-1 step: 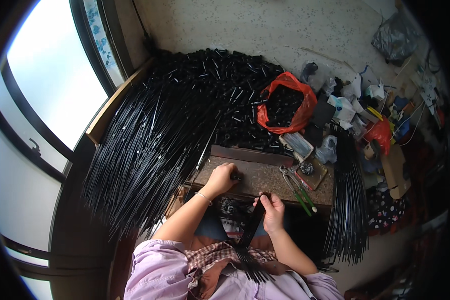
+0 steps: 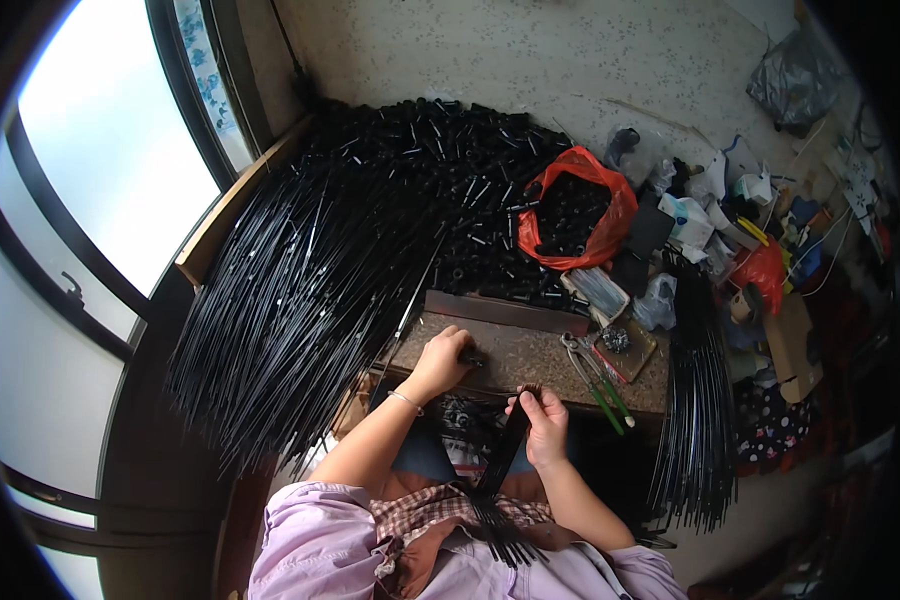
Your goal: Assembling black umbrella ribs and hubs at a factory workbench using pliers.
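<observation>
Left hand [image 2: 444, 358]: my fingers curled round a small black part [image 2: 474, 358]; bare benchtop [image 2: 533, 349] rightward. Right hand [image 2: 544, 418]: my fingers pinching black rods [image 2: 508, 445], by the near edge.

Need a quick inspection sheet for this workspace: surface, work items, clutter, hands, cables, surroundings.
Surface: speckled brown bench top.
Job's things: black bundle fanning over the lap; dark piece at the bench; long black rods heaped left.
Clutter: green-handled pliers, red plastic bag of black pieces.
Hands: left hand closed on dark piece; right hand grips bundle's upper end.
Cables: thin pale cords among right-side clutter.
Surroundings: window left, patterned wall behind.
</observation>
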`<act>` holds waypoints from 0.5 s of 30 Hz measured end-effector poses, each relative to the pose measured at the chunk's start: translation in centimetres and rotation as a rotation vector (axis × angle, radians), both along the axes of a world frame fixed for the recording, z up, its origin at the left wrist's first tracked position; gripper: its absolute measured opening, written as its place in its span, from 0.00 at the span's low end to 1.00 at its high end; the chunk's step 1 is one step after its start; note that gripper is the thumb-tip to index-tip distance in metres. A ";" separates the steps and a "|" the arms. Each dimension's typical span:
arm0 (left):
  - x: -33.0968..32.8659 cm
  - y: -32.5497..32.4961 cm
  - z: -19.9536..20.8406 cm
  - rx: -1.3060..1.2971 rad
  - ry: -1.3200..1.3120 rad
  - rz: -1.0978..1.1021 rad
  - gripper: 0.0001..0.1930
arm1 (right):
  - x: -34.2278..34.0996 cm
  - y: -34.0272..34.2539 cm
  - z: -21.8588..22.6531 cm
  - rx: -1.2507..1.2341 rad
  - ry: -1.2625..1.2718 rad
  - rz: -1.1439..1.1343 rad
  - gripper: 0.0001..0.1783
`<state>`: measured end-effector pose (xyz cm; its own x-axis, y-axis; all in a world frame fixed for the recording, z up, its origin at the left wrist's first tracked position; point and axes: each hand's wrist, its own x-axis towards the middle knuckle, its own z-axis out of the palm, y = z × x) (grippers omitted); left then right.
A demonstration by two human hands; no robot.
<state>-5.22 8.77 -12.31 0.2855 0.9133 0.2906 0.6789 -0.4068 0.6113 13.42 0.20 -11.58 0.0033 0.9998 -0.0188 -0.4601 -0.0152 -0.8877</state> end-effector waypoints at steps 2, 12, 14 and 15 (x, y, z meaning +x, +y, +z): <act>0.1 -2.0 0.8 0.002 -0.372 0.055 0.08 | -0.2 0.0 -0.2 0.038 -0.011 0.015 0.06; 2.0 -7.2 1.3 -1.079 -1.770 -0.267 0.17 | -2.4 -1.0 0.8 0.042 0.051 -0.090 0.09; 2.3 -6.7 1.4 -1.053 -1.754 -0.301 0.14 | -2.5 -1.0 0.8 0.051 0.040 -0.112 0.11; 2.3 -6.4 1.3 -1.053 -1.739 -0.294 0.13 | -2.5 -0.8 0.8 0.049 0.048 -0.109 0.11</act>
<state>-2.95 2.37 -11.02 0.4868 0.8631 -0.1345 -0.7566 0.4936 0.4289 10.90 -0.62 -10.76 0.1120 0.9933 0.0272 -0.4986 0.0799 -0.8631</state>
